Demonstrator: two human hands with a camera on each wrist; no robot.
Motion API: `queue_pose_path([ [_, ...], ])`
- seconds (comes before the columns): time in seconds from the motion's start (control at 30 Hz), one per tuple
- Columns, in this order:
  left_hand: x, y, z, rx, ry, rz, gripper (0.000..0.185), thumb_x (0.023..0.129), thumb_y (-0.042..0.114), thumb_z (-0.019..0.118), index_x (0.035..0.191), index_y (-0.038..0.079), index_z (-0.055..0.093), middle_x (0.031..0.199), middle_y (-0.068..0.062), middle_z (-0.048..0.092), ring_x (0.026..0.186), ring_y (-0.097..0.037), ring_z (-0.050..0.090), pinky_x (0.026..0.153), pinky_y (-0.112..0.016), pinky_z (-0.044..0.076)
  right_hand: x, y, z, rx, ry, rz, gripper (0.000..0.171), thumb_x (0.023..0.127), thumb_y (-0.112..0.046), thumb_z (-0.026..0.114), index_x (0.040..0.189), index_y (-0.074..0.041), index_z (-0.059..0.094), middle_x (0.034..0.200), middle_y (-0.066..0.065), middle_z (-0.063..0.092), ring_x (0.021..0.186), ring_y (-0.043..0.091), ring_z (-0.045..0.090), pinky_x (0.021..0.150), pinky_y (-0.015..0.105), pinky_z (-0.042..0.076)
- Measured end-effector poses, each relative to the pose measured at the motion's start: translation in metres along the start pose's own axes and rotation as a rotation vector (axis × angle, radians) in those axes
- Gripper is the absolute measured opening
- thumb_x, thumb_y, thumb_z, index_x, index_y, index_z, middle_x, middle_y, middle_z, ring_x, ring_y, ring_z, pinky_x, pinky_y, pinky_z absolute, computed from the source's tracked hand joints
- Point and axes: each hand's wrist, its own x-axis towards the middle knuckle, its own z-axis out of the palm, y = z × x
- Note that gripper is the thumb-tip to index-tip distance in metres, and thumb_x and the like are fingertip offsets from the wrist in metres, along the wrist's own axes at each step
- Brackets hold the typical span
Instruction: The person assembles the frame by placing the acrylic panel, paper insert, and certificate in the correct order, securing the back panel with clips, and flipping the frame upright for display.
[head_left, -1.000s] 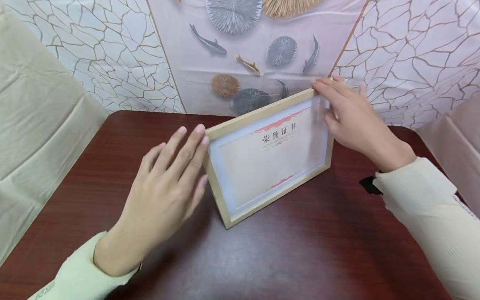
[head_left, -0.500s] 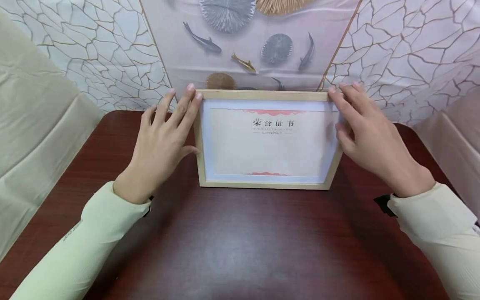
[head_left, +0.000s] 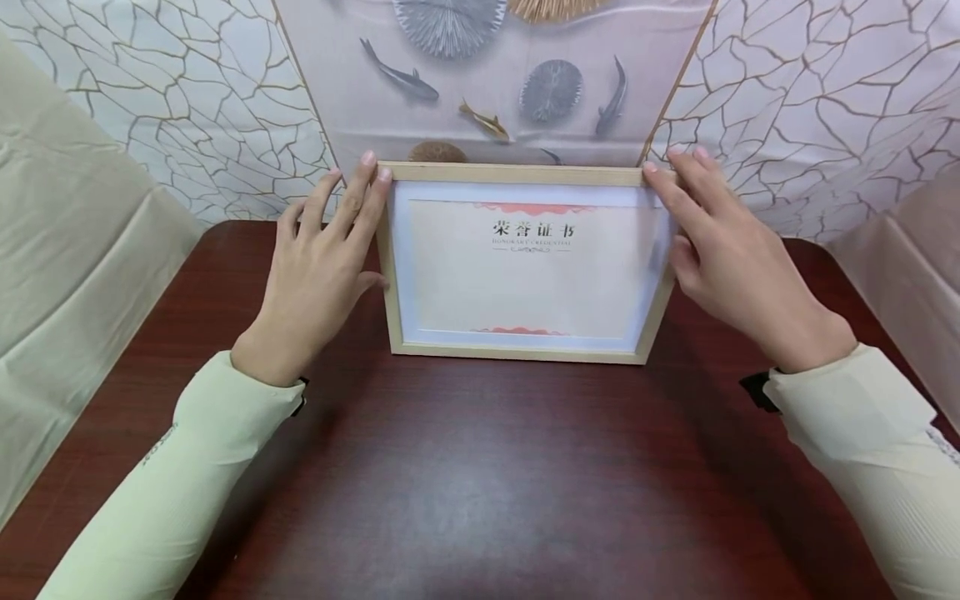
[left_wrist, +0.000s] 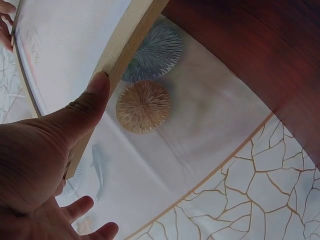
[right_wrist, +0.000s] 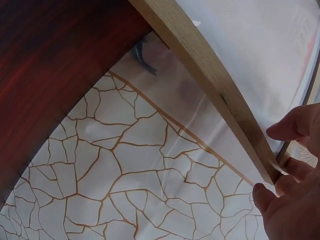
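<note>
I have the frame (head_left: pixel 525 267) standing upright on its long edge near the far side of the table (head_left: pixel 480 483), just in front of the backdrop (head_left: pixel 495 75) printed with fish and round fans. My left hand (head_left: pixel 318 267) lies along the frame's left edge, fingers nearly straight, fingertips at the top left corner; from the left wrist view my thumb (left_wrist: pixel 82 112) presses on the wooden edge, so the grip there is a light steadying touch between thumb and fingers, not a closed hold. My right hand (head_left: pixel 720 250) mirrors it on the right edge, fingers extended to the top right corner with the thumb on the front side. In the right wrist view the fingertips (right_wrist: pixel 290 127) sit at the wood's corner, loosely, hand mostly open.

As I judge it, the risk is tipping. The frame rests only on its bottom edge, and I cannot see any stand behind it. If I take both hands off together, or push unevenly at the top corners, it could fall face down on the table or back against the cloth. The polished table may also let the bottom edge slide.

The certificate inside has four bold Chinese characters at the top, reading 荣誉证书, under a red wavy border. A smaller line beneath them is too fine to read. No brand shows.
</note>
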Motion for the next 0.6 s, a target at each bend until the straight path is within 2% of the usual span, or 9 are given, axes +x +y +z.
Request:
queue_pose_path([
  [0.07,0.000,0.001,0.000,-0.011,0.000,-0.005,0.121,0.075,0.029,0.094,0.169,0.014,0.019,0.177,-0.003,0.020,0.153,-0.040,0.032,0.110,-0.063,0.038,0.001,0.002,0.000,-0.011,-0.011,0.009,0.080,0.089,0.013,0.055,0.162,-0.016,0.041,0.168,0.015,0.037,0.159,0.039,0.029,0.087,0.072,0.050],
  [0.17,0.000,0.002,0.000,-0.021,-0.005,-0.005,0.121,0.076,0.028,0.094,0.169,0.014,0.019,0.177,-0.003,0.019,0.153,-0.040,0.031,0.111,-0.063,0.037,-0.001,0.003,0.001,-0.017,-0.026,0.036,0.081,0.090,0.013,0.056,0.163,-0.018,0.040,0.170,0.014,0.035,0.160,0.037,0.027,0.090,0.073,0.049],
  [0.27,-0.001,0.003,0.000,-0.028,-0.011,-0.008,0.121,0.076,0.028,0.094,0.169,0.014,0.017,0.177,-0.003,0.018,0.154,-0.040,0.030,0.112,-0.063,0.036,-0.005,0.002,0.003,0.001,-0.023,0.070,0.080,0.090,0.012,0.056,0.163,-0.017,0.040,0.172,0.014,0.032,0.161,0.037,0.022,0.108,0.072,0.042],
  [0.37,-0.007,0.003,-0.001,-0.042,-0.016,-0.025,0.118,0.080,0.029,0.092,0.169,0.014,0.017,0.177,-0.003,0.017,0.154,-0.040,0.029,0.112,-0.064,0.035,-0.012,-0.002,0.006,0.024,-0.008,0.136,0.080,0.091,0.010,0.059,0.164,-0.015,0.038,0.174,0.013,0.026,0.163,0.037,0.016,0.111,0.073,0.038],
  [0.5,-0.026,0.006,0.003,-0.063,-0.046,-0.092,0.103,0.091,0.033,0.083,0.169,0.017,0.018,0.177,-0.005,0.018,0.155,-0.041,0.028,0.114,-0.067,0.035,-0.028,-0.011,0.009,0.075,0.008,0.279,0.075,0.096,0.002,0.062,0.165,-0.013,0.035,0.176,0.010,0.020,0.164,0.037,0.012,0.118,0.073,0.030],
  [0.6,-0.040,0.010,0.004,-0.103,-0.102,-0.179,0.090,0.098,0.036,0.073,0.169,0.020,0.020,0.177,-0.006,0.020,0.157,-0.041,0.026,0.115,-0.071,0.032,-0.043,-0.015,0.011,0.099,-0.012,0.376,0.071,0.101,-0.008,0.062,0.165,-0.011,0.033,0.176,0.011,0.017,0.163,0.041,0.009,0.124,0.073,0.012],
])
